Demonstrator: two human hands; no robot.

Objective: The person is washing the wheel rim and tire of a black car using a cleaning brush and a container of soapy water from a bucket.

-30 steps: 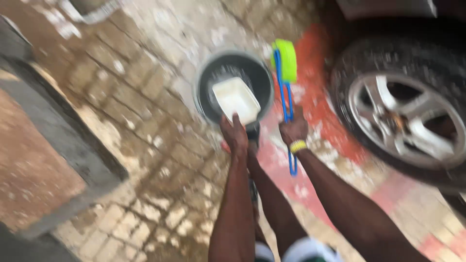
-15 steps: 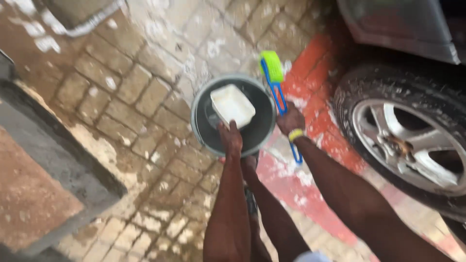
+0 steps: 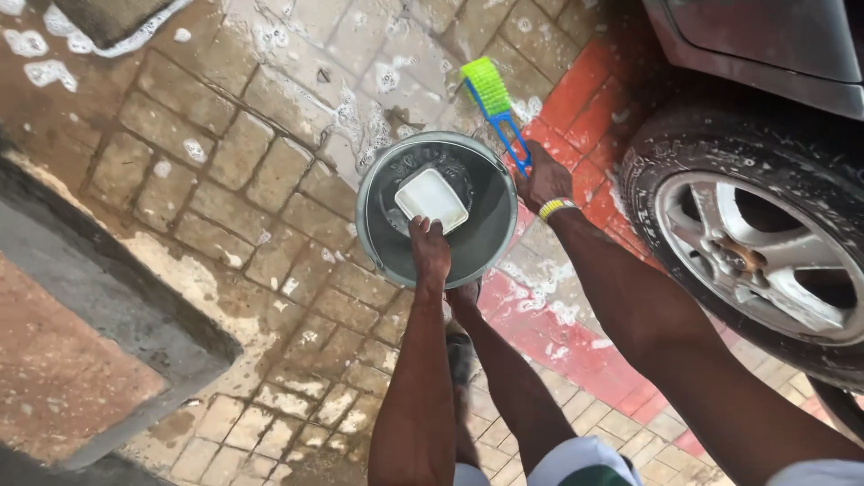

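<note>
Bucket [image 3: 385,247]: grey and round, standing on wet soapy paving [image 3: 225,171] just beside the car wheel [image 3: 765,261]. With water inside it will likely be the heaviest thing here, stiff-walled and slick with suds; the rim looks like the safest place to grip, with 2 hands if it is full.

Scoop tub [image 3: 432,198]: white, rectangular, held down inside the bucket over the water. Probably light and fairly rigid plastic, heavier once filled, slippery when wet; best held by its near edge.

Brush [image 3: 493,99]: green bristle head on a blue open-frame handle, head pointing away past the bucket's far rim. Light, stiff handle, springy bristles; take it low on the handle.

Left hand [image 3: 430,252]: closed on the near edge of the scoop tub, thumb on top.

Right hand [image 3: 544,175]: wrapped around the lower end of the brush handle, at the bucket's right side; a yellow wristband sits on the wrist.
</note>
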